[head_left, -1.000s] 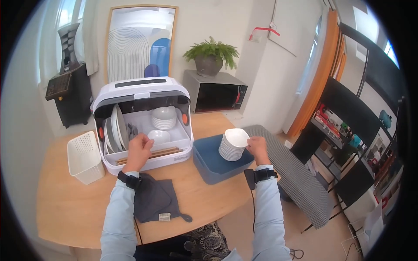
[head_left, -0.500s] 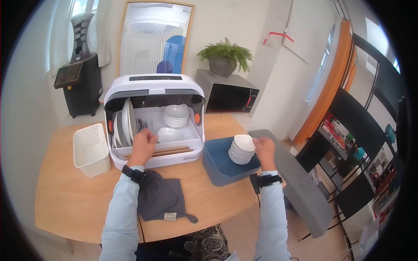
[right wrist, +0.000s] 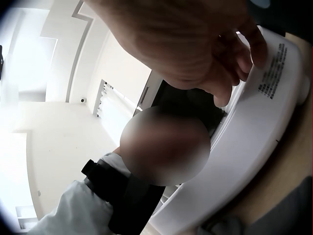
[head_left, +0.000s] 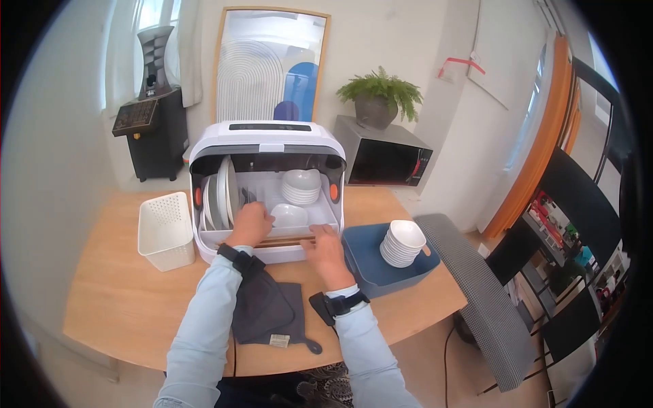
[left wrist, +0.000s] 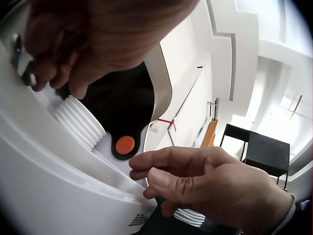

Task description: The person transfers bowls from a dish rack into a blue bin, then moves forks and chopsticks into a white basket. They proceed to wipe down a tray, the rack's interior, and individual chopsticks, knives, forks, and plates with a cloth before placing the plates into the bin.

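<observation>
My left hand (head_left: 250, 226) is inside the front of a white dish cabinet (head_left: 269, 257), fingers bent beside some dark cutlery (head_left: 247, 196). In the left wrist view its fingertips meet metal cutlery (left wrist: 28, 76); whether they grip it cannot be told. My right hand (head_left: 328, 257) is at the cabinet's front edge, by wooden chopsticks (head_left: 282, 241); its fingers are loosely bent, with nothing seen between them. Inside the cabinet stand upright plates (head_left: 222, 197), a stack of white bowls (head_left: 301, 187) and a single bowl (head_left: 289, 215).
A blue bin (head_left: 391, 283) holding a stack of small white dishes (head_left: 401, 245) is to the right. A white basket (head_left: 165, 234) stands left, and a dark grey cloth (head_left: 270, 316) lies in front. Behind are a microwave (head_left: 384, 163) and a potted plant (head_left: 376, 111).
My right hand has left the small white dishes in the blue bin and moved left to the cabinet's front. My left hand stays by the cutlery. The head view has shifted left.
</observation>
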Motion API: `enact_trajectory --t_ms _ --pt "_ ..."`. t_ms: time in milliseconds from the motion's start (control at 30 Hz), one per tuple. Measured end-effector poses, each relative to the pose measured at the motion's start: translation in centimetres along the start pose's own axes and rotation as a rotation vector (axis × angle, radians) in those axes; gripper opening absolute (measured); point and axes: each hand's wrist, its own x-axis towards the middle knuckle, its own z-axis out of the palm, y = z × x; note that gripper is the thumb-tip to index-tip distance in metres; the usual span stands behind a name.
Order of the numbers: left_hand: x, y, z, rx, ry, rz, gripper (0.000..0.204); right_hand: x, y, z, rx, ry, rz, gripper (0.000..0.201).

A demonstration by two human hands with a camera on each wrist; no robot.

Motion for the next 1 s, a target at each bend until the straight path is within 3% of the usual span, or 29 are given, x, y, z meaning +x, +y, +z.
enact_trajectory --t_ms 167,300,533,733,833,1000 --pt "3.5 0.7 1.1 0.182 -0.181 -0.037 0.029 -0.3 1.6 1.9 0.086 -0.043 0.089 0.021" --pt "5.5 0.6 2.9 0.356 -0.436 -0.097 0.033 -0.5 2.7 2.3 0.178 -0.023 0.104 0.017" --pt "5.8 0.9 4.6 0.441 -0.393 -0.220 0.032 -1.0 1.3 1.5 0.085 0.029 0.091 0.013" --pt "6.0 -0.1 4.3 0.413 -0.339 -0.199 0.028 -1.2 1.1 0.9 0.122 0.014 0.088 0.013" --pt "6.3 -0.1 3.6 0.160 -0.327 -0.319 0.030 -1.3 1.1 0.7 0.141 0.017 0.079 0.012" --pt "4.9 0.6 2.1 -0.243 -0.103 -0.324 0.033 -1.2 1.6 1.1 0.193 0.069 0.068 0.013"
